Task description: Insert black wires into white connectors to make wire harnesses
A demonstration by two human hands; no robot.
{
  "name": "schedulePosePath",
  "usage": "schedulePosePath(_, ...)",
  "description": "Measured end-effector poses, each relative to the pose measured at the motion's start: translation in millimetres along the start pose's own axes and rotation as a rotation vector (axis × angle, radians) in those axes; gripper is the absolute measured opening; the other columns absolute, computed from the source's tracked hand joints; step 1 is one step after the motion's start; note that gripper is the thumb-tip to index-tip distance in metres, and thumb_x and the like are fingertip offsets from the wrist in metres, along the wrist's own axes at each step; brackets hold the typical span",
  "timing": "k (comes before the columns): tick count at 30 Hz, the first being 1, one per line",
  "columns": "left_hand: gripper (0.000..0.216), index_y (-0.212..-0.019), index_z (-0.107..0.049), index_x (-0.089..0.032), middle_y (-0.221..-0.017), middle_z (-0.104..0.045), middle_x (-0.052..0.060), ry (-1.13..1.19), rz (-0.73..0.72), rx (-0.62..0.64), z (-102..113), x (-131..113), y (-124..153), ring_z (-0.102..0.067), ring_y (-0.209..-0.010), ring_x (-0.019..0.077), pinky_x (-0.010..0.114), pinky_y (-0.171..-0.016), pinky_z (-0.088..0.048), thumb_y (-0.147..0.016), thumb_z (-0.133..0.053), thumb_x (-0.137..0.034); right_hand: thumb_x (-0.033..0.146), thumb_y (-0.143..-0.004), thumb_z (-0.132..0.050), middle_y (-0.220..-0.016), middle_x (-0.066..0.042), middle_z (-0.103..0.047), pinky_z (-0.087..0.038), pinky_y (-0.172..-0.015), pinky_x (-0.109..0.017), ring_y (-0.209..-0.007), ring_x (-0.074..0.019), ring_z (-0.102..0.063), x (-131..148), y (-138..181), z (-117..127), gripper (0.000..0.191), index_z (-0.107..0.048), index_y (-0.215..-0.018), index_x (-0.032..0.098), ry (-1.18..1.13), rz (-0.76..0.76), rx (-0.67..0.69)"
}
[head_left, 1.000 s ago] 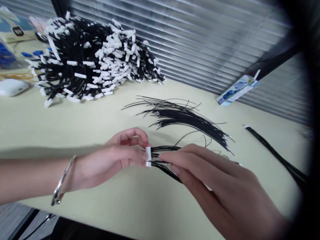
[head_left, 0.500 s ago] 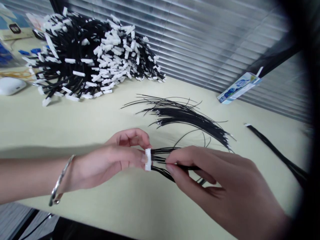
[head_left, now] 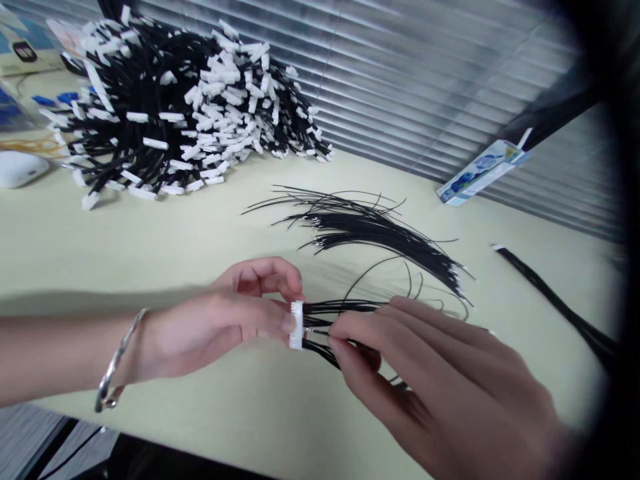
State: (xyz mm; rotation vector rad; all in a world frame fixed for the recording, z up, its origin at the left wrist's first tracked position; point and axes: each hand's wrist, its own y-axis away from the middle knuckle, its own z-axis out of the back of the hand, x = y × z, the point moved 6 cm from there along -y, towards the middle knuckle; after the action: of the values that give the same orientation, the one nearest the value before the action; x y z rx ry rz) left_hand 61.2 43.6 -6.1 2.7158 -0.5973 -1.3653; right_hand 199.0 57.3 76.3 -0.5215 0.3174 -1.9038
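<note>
Between thumb and fingers, my left hand (head_left: 250,307) grips a white connector housing (head_left: 297,325) with a row of small teeth along its left side. Several black wires (head_left: 317,307) run out of the housing to the right, in an upper and a lower group. My right hand (head_left: 430,373) pinches one black wire (head_left: 320,332) between thumb and forefinger. That wire's metal-tipped end is at the housing's right face; whether it is inside a slot I cannot tell. The rest of the wires pass behind and under my right hand.
Loose black wires (head_left: 380,237) with metal tips lie beyond my hands. A large heap of black cables with white connectors (head_left: 220,113) stands at the back left. One finished-looking cable (head_left: 550,293) lies right, near a blue-white carton (head_left: 480,173). A white case (head_left: 23,169) sits far left.
My right hand has shifted slightly left and down, bringing the pinched wire's tip closer to the housing. My left hand keeps its hold, with the housing slightly lower.
</note>
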Motion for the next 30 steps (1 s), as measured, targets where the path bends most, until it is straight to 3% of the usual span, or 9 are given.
schedulePosePath(11,0.021,-0.086,-0.062,-0.018,-0.077,-0.063,-0.002,-0.01,0.016,-0.001,0.7,0.9,-0.6,-0.061,-0.07,0.0078,0.015,-0.065,-0.049,-0.075,-0.065,0.0,0.008,-0.086,-0.05,-0.065,-0.002,-0.062,-0.039,-0.052,-0.033,-0.058,-0.015,-0.055,4.5,-0.7,-1.3,0.022,-0.059,-0.067,0.016,0.027,0.091,0.024)
schedulePosePath(17,0.022,-0.081,-0.065,-0.017,-0.074,-0.064,-0.004,-0.026,0.006,-0.05,-2.0,-0.8,-1.8,-0.063,-0.067,0.0074,0.013,-0.062,-0.05,-0.072,-0.067,0.002,0.004,-0.081,-0.048,-0.048,-0.001,-0.05,-0.03,-0.039,-0.032,-0.045,-0.013,-0.043,10.1,-6.1,4.6,0.032,-0.053,-0.053,0.019,0.105,0.115,-0.074)
schedulePosePath(21,0.022,-0.079,-0.065,-0.017,-0.073,-0.063,-0.005,-0.028,0.002,-0.088,-2.2,-1.4,-2.6,-0.063,-0.065,0.0057,0.011,-0.06,-0.049,-0.072,-0.066,0.005,0.004,-0.081,-0.049,-0.046,0.0,-0.047,-0.027,-0.036,-0.032,-0.042,-0.0126,-0.041,15.7,-7.1,3.7,0.029,-0.057,-0.056,0.018,0.172,0.189,-0.078)
schedulePosePath(27,0.022,-0.082,-0.064,-0.017,-0.073,-0.064,-0.004,-0.036,-0.008,-0.046,-1.3,-1.5,-0.8,-0.062,-0.066,0.007,0.013,-0.061,-0.049,-0.073,-0.064,0.003,0.006,-0.084,-0.046,-0.06,-0.002,-0.057,-0.036,-0.047,-0.034,-0.055,-0.0158,-0.051,7.8,0.2,-3.5,0.027,-0.055,-0.062,0.018,0.117,0.145,0.029)
schedulePosePath(30,0.021,-0.082,-0.062,-0.018,-0.074,-0.063,-0.003,-0.032,-0.007,-0.027,0.1,-1.7,-0.3,-0.062,-0.067,0.0078,0.015,-0.063,-0.05,-0.073,-0.065,0.001,0.003,-0.084,-0.048,-0.067,0.0,-0.059,-0.04,-0.054,-0.03,-0.061,-0.0131,-0.054,3.3,2.9,-4.0,0.026,-0.053,-0.064,0.019,0.027,0.09,0.088)
